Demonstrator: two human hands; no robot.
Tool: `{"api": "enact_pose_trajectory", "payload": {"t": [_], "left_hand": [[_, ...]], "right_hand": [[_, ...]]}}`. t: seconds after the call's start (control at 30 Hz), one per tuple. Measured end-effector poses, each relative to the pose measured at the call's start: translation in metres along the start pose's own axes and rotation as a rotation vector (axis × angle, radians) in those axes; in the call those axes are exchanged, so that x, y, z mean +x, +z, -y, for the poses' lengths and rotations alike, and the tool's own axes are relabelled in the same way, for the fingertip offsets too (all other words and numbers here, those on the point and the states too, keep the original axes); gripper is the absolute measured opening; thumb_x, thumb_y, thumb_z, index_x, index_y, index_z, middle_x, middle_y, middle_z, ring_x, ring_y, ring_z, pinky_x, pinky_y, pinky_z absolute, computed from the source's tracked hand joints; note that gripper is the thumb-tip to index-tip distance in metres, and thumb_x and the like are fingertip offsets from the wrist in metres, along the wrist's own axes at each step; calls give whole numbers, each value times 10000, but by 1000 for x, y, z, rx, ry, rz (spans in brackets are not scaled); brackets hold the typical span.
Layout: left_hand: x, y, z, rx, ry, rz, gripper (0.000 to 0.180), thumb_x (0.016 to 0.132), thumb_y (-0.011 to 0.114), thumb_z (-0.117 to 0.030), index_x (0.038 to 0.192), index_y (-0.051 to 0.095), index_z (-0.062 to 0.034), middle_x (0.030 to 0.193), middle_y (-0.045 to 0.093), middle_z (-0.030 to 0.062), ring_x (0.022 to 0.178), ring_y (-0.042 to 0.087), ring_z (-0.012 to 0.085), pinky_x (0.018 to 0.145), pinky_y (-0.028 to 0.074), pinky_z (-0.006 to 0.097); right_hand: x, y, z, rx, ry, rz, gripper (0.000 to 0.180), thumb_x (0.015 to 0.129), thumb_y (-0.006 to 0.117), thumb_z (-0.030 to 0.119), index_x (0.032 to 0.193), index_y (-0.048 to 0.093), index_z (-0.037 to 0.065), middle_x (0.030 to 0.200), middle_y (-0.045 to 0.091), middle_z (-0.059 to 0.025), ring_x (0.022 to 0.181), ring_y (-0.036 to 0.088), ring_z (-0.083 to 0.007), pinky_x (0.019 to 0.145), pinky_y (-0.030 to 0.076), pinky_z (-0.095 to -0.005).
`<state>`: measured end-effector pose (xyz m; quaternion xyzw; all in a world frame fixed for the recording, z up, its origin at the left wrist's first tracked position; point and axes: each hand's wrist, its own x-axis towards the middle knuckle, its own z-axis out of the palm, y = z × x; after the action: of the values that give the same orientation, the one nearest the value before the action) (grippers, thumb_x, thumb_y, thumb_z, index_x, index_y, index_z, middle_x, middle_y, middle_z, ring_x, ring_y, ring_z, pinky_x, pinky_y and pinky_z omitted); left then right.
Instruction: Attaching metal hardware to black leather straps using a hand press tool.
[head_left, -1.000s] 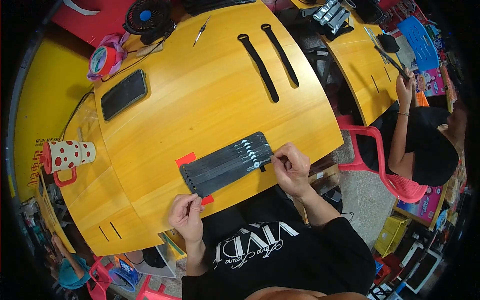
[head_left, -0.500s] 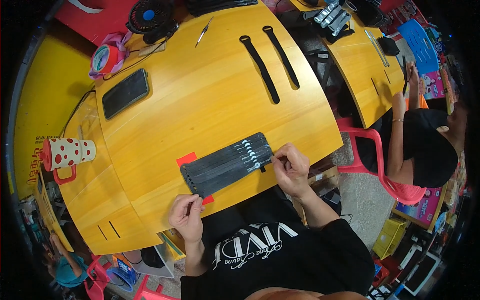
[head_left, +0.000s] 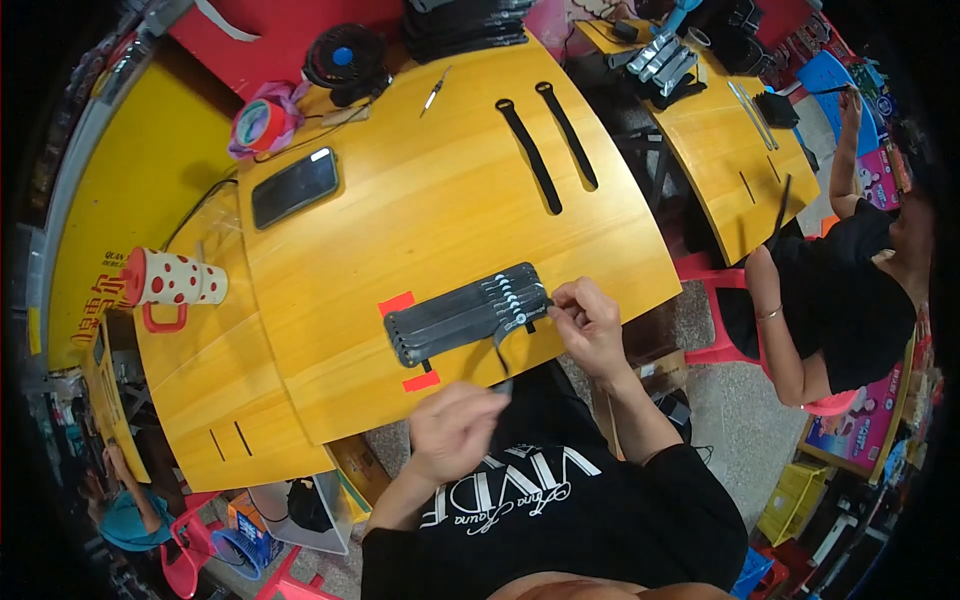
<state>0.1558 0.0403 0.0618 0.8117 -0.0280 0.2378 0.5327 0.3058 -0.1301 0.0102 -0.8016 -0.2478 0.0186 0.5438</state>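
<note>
A bundle of black cable straps with pale printed marks lies side by side near the table's front edge. One strap is lifted off it and curves down over the table edge. My left hand, slightly blurred, is closed on the free end of that strap, in front of my shirt. At the right end of the bundle my right hand is closed, thumb and finger pinching at its corner; the tips hide most of what they grip. Farther back lie two loose black straps with ring ends.
Red tape pieces flank the bundle. A phone, a spotted mug, red tape roll, a small fan and a pen-like tool stand or lie around the yellow table. A co-worker sits at right.
My left hand has moved right and toward my body, drawing one strap's end off the bundle. My right hand stays at the bundle's right end. The view has shifted slightly.
</note>
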Motion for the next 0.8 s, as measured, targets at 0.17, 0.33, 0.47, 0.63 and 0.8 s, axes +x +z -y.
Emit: {"api": "enact_pose_trajectory", "payload": {"t": [0.17,0.33,0.47,0.63,0.8], "left_hand": [[26,67,1,-67,250,105,317,668,675,100,964,681,-12,837,633,133,704,643,286,600,521,352],[48,131,1,-29,411,99,247,709,603,36,949,647,0,860,601,158,763,633,343,676,518,404],[58,142,9,-52,345,126,211,728,574,17,931,630,7,857,579,180,776,606,383,701,510,434],[59,121,8,-26,354,130,238,774,584,12,1009,624,10,901,594,193,868,615,388,750,512,433],[20,66,26,321,316,92,376,855,648,-77,1202,579,51,1176,600,223,1092,574,386,909,469,435]], "right_hand": [[-17,-32,9,-21,-225,334,489,744,728,99,1223,637,62,1319,517,-202,1198,535,-345,968,449,-402],[-40,-23,-30,137,-121,103,359,796,697,127,1136,660,16,1176,607,-194,1075,601,-299,918,476,-386],[-43,-2,-73,828,152,-213,439,813,703,247,1128,601,-43,1011,663,-175,957,657,-276,913,502,-339],[-39,-12,-73,667,160,-25,331,926,623,179,1204,553,13,1203,580,-157,1121,552,-197,935,421,-418],[-23,-11,-32,81,20,-277,147,944,627,95,968,661,-46,821,682,-115,778,663,-165,703,507,-283]]}}
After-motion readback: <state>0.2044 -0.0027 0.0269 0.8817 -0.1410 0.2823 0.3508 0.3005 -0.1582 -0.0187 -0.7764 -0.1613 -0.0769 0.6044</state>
